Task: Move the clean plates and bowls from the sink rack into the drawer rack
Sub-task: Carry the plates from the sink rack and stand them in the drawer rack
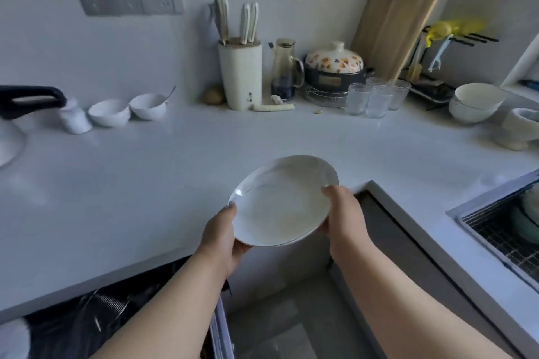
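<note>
Worktop fills mid-frame. Sink rack at right edge, more dishes in it, too blurred to count. Drawer rack lower left, dark, open under the worktop edge; contents unclear, wire coil visible. Plate is at frame centre, in the air over the worktop's front corner, tilted, held by both: left hand grips the lower-left rim, right hand grips the right rim, thumbs on top.

Risks, my read: plate may be wet, so slip on handover to one hand. Rim could clip the worktop edge going down into the drawer. Drawer is dark, slot is hard to see, so it could knock other ware.

Stacked bowls at right look empty.
</note>
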Action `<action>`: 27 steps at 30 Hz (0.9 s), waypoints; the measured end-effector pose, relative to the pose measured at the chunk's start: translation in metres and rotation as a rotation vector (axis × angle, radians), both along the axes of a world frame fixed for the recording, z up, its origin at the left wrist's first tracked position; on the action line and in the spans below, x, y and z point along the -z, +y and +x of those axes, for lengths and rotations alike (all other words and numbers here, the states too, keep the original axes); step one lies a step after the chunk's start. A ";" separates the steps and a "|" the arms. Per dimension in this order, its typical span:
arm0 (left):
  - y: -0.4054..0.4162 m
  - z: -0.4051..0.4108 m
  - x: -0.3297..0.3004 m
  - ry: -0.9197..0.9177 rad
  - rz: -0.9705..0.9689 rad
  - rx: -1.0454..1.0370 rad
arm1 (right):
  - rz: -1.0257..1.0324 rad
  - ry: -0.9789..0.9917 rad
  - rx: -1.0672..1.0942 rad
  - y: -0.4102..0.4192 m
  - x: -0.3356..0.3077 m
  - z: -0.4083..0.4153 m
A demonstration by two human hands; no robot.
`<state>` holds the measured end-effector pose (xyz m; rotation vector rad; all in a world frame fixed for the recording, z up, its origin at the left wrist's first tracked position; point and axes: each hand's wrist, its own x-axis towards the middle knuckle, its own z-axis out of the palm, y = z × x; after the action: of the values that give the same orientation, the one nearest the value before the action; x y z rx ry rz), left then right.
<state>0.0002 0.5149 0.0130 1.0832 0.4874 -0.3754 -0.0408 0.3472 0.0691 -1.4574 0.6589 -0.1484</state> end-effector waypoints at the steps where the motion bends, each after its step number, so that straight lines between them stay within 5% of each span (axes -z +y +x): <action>1: 0.021 -0.006 0.002 0.005 -0.009 -0.018 | -0.010 0.008 -0.034 0.018 -0.001 0.000; 18: 0.317 -0.125 0.035 0.149 0.386 -0.390 | -0.063 0.098 -0.539 0.277 0.020 -0.042; 23: 0.393 -0.166 0.071 0.224 0.697 -0.452 | -0.144 0.157 -0.714 0.329 0.051 -0.059; 27: 0.435 -0.205 0.094 0.260 1.042 -0.292 | -0.201 0.255 -0.834 0.371 0.086 -0.067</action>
<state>-0.2044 0.9504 -0.0810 1.9397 1.1229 0.0335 -0.1077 0.7180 -0.0173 -1.8518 0.1945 0.6428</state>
